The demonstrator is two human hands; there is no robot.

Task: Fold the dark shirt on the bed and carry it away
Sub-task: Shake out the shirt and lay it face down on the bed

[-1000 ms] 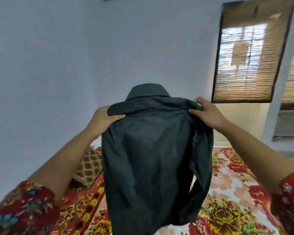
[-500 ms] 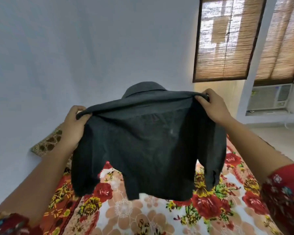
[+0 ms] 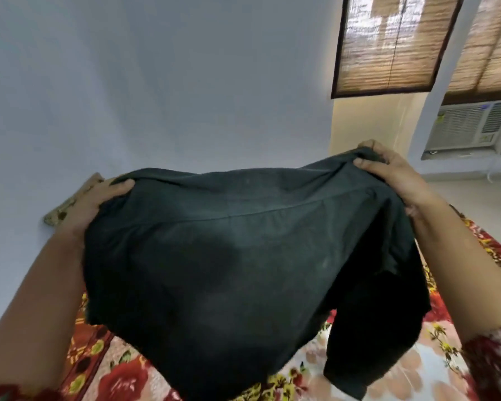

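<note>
Up close, a dark shirt (image 3: 229, 264) hangs above a floral bed (image 3: 122, 377) — left hand (image 3: 99, 201) and right hand (image 3: 394, 172) each grip a shoulder.

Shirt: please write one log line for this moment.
shirt: held up over bed | left hand: grips shirt | right hand: grips shirt

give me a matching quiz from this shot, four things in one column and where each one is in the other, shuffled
Column 1
1 dark shirt
2 right hand
3 air conditioner
4 floral bedspread

Column 2
A lies beneath the shirt
B mounted at the far right of the view
C held up in the air, spread wide
D grips the shirt's top edge on the right side

Pairs: 1-C, 2-D, 3-B, 4-A
</note>
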